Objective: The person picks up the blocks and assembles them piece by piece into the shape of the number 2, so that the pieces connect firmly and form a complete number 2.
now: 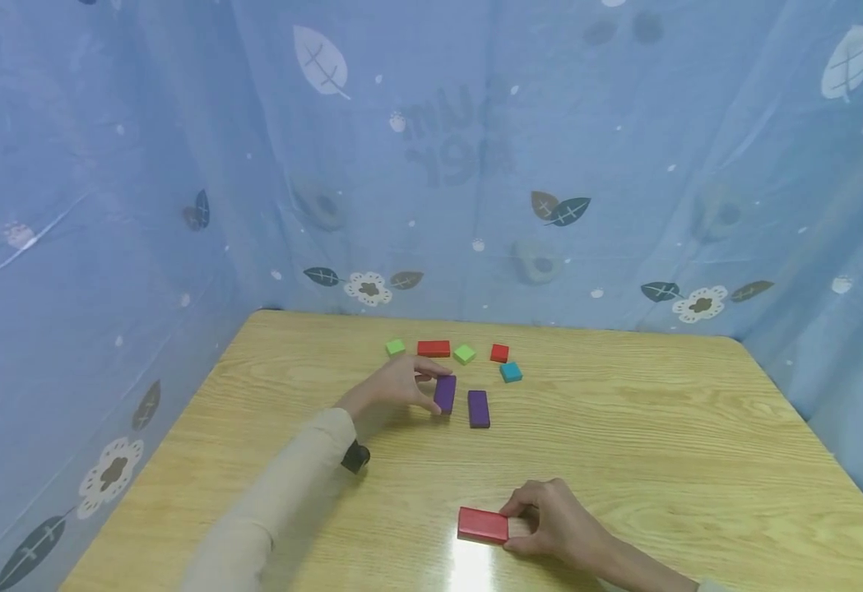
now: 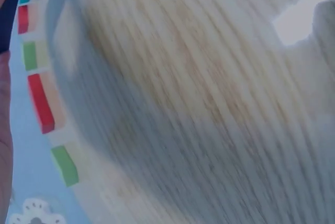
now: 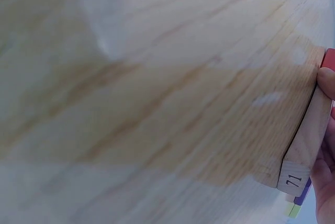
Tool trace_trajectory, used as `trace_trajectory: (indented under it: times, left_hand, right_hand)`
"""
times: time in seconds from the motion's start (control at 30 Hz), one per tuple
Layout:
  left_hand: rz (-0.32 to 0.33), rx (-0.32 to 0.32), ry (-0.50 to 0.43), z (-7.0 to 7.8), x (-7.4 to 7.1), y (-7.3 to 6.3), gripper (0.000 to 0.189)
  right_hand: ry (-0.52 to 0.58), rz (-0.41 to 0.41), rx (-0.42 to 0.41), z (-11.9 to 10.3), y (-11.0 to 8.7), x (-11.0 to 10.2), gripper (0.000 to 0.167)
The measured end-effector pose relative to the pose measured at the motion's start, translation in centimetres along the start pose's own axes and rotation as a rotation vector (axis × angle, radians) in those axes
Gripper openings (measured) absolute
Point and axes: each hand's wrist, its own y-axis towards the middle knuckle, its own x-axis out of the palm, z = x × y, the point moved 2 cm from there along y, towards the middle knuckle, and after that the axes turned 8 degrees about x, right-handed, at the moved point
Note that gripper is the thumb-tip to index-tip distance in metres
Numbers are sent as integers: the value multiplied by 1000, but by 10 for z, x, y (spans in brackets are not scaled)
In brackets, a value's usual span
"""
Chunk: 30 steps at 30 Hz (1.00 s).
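Note:
In the head view my left hand (image 1: 403,382) pinches a purple block (image 1: 445,395) between thumb and fingers. Whether that block touches the table cannot be told. A second purple block (image 1: 479,409) lies just to its right. Nearer the front, my right hand (image 1: 559,526) grips a plain wooden piece (image 1: 518,527) that meets the end of a red block (image 1: 483,525). The right wrist view shows the wooden piece (image 3: 304,143) with "71" stamped on its end; fingers hide where it joins the red. The held purple block (image 2: 7,17) is partly cut off in the left wrist view.
Along the back of the wooden table (image 1: 624,427) lie a green block (image 1: 396,348), a long red block (image 1: 433,349), another green block (image 1: 464,354), a small red block (image 1: 500,353) and a blue block (image 1: 511,372). A blue patterned curtain (image 1: 431,230) surrounds the table's back and sides.

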Motion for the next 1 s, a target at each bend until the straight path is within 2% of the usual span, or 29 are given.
trace_trajectory:
  times: [0.23, 0.4, 0.73, 1.0]
  left_hand:
    - [-77, 96, -74, 6, -2, -10, 62]
    - [-113, 137, -103, 10, 0, -20, 61]
    - [-119, 143, -128, 12, 3, -37, 62]
    - [-141, 130, -149, 15, 9, -51, 61]
  right_hand:
    - [1, 10, -13, 1, 0, 1, 23]
    - [-13, 20, -28, 1, 0, 1, 23]
    - [-21, 2, -1, 0, 1, 0, 23]
    - [-22, 8, -18, -1, 1, 1, 23]
